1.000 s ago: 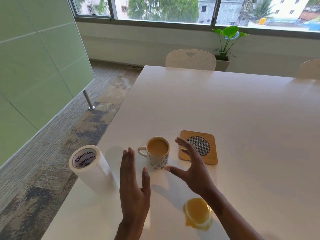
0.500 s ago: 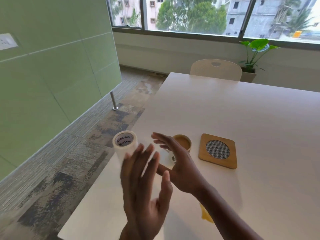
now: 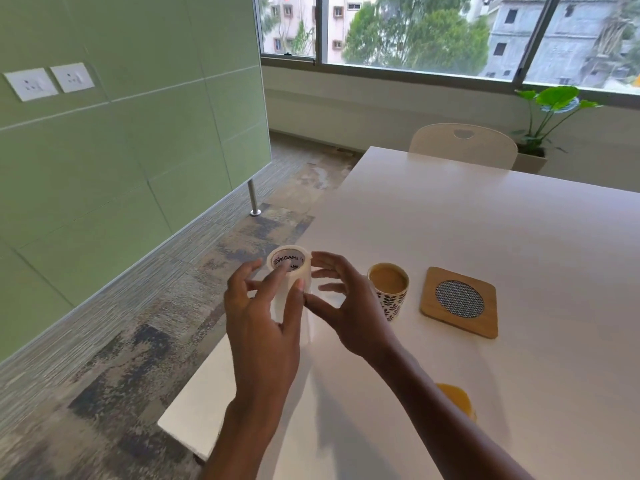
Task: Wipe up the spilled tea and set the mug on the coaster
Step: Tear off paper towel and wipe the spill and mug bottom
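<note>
A white paper towel roll stands upright near the table's left edge. My left hand is in front of it, fingers spread, fingertips at the roll. My right hand curves around the roll's right side, fingers apart; I cannot tell whether it touches. A leaf-patterned mug full of tea stands just right of my right hand. The wooden coaster with a round mesh centre lies right of the mug. The orange tea spill is on the table, partly hidden behind my right forearm.
The table's left edge and near corner drop to patterned carpet. A white chair stands at the far side, a potted plant by the window. A green partition wall runs along the left.
The view has swung left. Both hands moved from near the mug to the paper towel roll and now flank it.
</note>
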A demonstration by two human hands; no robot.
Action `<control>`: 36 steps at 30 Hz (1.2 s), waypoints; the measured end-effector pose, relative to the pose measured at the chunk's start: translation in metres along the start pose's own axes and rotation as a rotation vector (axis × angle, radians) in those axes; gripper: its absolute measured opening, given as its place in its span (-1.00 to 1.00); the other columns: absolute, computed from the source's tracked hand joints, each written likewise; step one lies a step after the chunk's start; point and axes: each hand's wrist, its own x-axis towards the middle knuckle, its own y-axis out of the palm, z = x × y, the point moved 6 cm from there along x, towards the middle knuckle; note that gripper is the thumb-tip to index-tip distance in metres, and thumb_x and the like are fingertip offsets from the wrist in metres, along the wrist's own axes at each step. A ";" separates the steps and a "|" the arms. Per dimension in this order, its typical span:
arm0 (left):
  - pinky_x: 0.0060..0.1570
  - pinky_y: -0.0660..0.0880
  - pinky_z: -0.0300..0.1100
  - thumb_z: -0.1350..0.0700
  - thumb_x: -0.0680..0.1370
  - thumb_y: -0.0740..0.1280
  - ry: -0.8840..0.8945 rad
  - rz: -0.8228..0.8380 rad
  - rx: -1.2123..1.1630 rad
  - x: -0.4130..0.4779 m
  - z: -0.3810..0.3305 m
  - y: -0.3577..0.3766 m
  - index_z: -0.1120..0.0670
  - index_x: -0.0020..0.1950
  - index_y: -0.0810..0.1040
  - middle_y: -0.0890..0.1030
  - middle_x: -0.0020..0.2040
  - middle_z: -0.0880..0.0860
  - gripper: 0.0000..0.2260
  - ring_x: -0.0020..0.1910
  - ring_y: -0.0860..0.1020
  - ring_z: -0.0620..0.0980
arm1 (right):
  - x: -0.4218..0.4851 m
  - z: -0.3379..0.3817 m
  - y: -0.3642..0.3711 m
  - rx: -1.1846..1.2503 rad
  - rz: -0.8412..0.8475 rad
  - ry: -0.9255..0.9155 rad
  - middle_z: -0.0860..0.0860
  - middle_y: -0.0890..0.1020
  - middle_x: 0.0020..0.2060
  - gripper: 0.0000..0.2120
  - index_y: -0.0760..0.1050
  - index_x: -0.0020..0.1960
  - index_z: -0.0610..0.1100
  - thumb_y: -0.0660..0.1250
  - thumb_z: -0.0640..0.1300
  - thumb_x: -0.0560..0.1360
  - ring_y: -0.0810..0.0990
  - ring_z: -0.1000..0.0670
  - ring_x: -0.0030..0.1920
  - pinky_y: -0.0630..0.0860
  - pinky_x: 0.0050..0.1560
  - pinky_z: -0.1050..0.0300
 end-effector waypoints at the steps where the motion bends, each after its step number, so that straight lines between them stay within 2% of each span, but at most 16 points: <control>1: 0.14 0.64 0.15 -0.06 0.64 0.36 -0.020 0.028 -0.009 0.000 0.002 0.002 -0.03 0.39 0.63 0.45 0.42 0.05 -0.66 0.29 0.51 0.08 | 0.001 -0.001 0.001 -0.012 -0.009 0.010 0.08 0.68 0.26 -0.41 0.50 0.45 -0.06 0.60 -0.01 0.49 0.68 0.09 0.20 0.66 0.19 0.03; 6: 0.15 0.65 0.15 -0.07 0.65 0.36 -0.019 0.063 -0.010 0.005 0.004 0.001 -0.02 0.36 0.62 0.47 0.41 0.05 -0.69 0.24 0.58 0.08 | 0.005 -0.002 0.006 -0.050 -0.071 0.033 0.05 0.69 0.16 -0.58 0.62 0.32 -0.10 0.59 -0.07 0.50 0.71 0.08 0.02 0.68 0.07 0.05; 9: 0.14 0.66 0.13 -0.06 0.64 0.38 -0.024 0.067 0.013 0.011 0.005 0.000 0.05 0.31 0.63 0.51 0.39 0.08 -0.70 0.25 0.59 0.10 | 0.005 -0.007 0.007 -0.031 -0.094 0.037 0.03 0.72 0.08 -0.68 0.66 0.25 -0.12 0.57 -0.09 0.53 0.73 0.07 -0.04 0.67 0.03 0.16; 13: 0.09 0.65 0.02 -0.15 0.59 0.41 -0.010 0.018 0.022 0.017 0.007 -0.004 0.05 0.18 0.57 0.57 0.23 0.03 -0.68 0.14 0.59 0.02 | -0.001 -0.010 0.003 -0.039 -0.165 0.014 0.03 0.74 -0.09 -0.97 0.67 0.04 -0.13 0.48 -0.19 0.60 0.72 0.12 -0.10 0.57 -0.03 0.33; 15: 0.03 0.60 -0.07 -0.22 0.52 0.48 -0.021 0.006 0.022 0.019 0.009 -0.003 0.04 0.16 0.49 0.51 0.15 -0.05 -0.58 0.09 0.54 -0.03 | -0.005 -0.011 0.003 0.005 -0.169 0.031 0.16 0.73 -0.11 -0.94 0.61 0.01 -0.10 0.40 -0.23 0.64 0.71 0.19 -0.08 0.56 -0.02 0.36; 17: -0.01 0.50 -0.15 -0.26 0.45 0.54 -0.027 0.003 0.031 0.020 0.009 -0.001 0.05 0.18 0.44 0.45 0.12 -0.07 -0.46 0.06 0.49 -0.06 | -0.009 -0.010 0.003 0.027 -0.180 0.019 0.29 0.65 -0.21 -0.85 0.49 -0.03 -0.06 0.32 -0.25 0.68 0.63 0.25 -0.18 0.47 -0.12 0.43; 18: -0.02 0.49 -0.17 -0.25 0.43 0.56 -0.024 0.005 0.036 0.020 0.010 0.000 0.07 0.18 0.43 0.45 0.13 -0.05 -0.44 0.06 0.46 -0.07 | -0.012 -0.010 0.003 0.024 -0.196 0.012 0.29 0.62 -0.23 -0.85 0.45 -0.02 -0.06 0.29 -0.25 0.69 0.60 0.24 -0.22 0.43 -0.17 0.43; 20: 0.01 0.52 -0.24 -0.15 0.45 0.58 0.006 0.007 0.039 0.021 0.010 0.000 0.08 0.19 0.45 0.48 0.21 0.03 -0.49 0.08 0.42 -0.15 | -0.016 -0.012 0.000 0.036 -0.239 0.016 0.17 0.67 -0.15 -0.93 0.45 0.06 -0.08 0.25 -0.20 0.72 0.63 0.14 -0.18 0.49 -0.19 0.28; 22: 0.09 0.44 -0.51 0.01 0.49 0.56 0.049 0.004 0.004 0.020 0.012 -0.002 0.09 0.18 0.51 0.49 0.34 0.10 -0.63 0.14 0.42 -0.24 | -0.021 -0.017 -0.005 0.039 -0.289 0.039 0.06 0.68 -0.09 -0.93 0.46 0.17 -0.08 0.21 -0.16 0.74 0.65 0.02 -0.10 0.53 -0.12 0.16; 24: 0.14 0.30 -0.63 0.12 0.51 0.48 0.056 -0.009 -0.030 0.017 0.013 -0.005 0.07 0.13 0.59 0.48 0.41 0.09 -0.78 0.21 0.47 -0.30 | -0.024 -0.018 -0.009 0.045 -0.331 0.057 0.15 0.64 -0.10 -0.90 0.46 0.19 -0.07 0.18 -0.14 0.74 0.59 0.14 -0.12 0.48 -0.13 0.26; 26: 0.18 0.25 -0.63 0.14 0.48 0.39 0.037 -0.012 -0.053 0.014 0.014 -0.006 0.03 0.05 0.63 0.48 0.42 0.04 -0.84 0.24 0.42 -0.47 | -0.026 -0.018 -0.012 0.104 -0.330 0.068 0.24 0.57 -0.18 -0.89 0.46 0.10 -0.03 0.19 -0.05 0.75 0.50 0.20 -0.20 0.44 -0.15 0.23; 27: 0.18 0.25 -0.62 0.13 0.48 0.38 0.028 -0.011 -0.066 0.013 0.015 -0.006 0.03 0.03 0.62 0.48 0.43 0.03 -0.86 0.23 0.39 -0.52 | -0.027 -0.018 -0.013 0.137 -0.308 0.064 0.27 0.53 -0.20 -0.83 0.44 0.05 0.01 0.19 0.07 0.74 0.45 0.21 -0.21 0.43 -0.15 0.18; 29: 0.18 0.28 -0.58 0.07 0.54 0.44 0.028 -0.025 -0.078 0.012 0.016 -0.006 0.05 0.02 0.58 0.47 0.44 0.04 -0.89 0.24 0.41 -0.45 | -0.030 -0.016 -0.014 0.142 -0.228 0.030 0.29 0.54 -0.16 -0.70 0.43 0.08 0.06 0.24 0.30 0.65 0.47 0.21 -0.17 0.43 -0.11 0.20; 30: 0.18 0.31 -0.54 0.04 0.55 0.49 0.032 -0.039 -0.084 0.011 0.016 -0.007 0.06 0.02 0.54 0.48 0.44 0.03 -0.82 0.25 0.44 -0.34 | -0.032 -0.016 -0.015 0.120 -0.194 0.025 0.28 0.58 -0.09 -0.63 0.45 0.14 0.05 0.33 0.32 0.58 0.53 0.20 -0.11 0.47 -0.09 0.26; 32: 0.15 0.39 -0.48 0.00 0.50 0.56 0.027 -0.059 -0.110 0.011 0.018 -0.006 0.07 0.05 0.48 0.52 0.37 0.03 -0.68 0.24 0.51 -0.13 | -0.035 -0.021 -0.018 0.023 -0.170 0.037 0.23 0.65 -0.01 -0.52 0.51 0.19 0.04 0.56 0.25 0.42 0.64 0.15 0.00 0.52 -0.08 0.35; 36: 0.01 0.58 -0.30 0.06 0.47 0.59 -0.005 -0.086 -0.203 0.014 0.020 -0.003 0.04 0.14 0.45 0.62 0.17 0.01 -0.61 0.05 0.62 -0.11 | -0.037 -0.024 -0.023 -0.126 -0.191 0.036 0.20 0.67 -0.10 -0.79 0.66 -0.01 0.06 0.64 0.02 0.43 0.62 0.21 -0.08 0.44 -0.12 0.41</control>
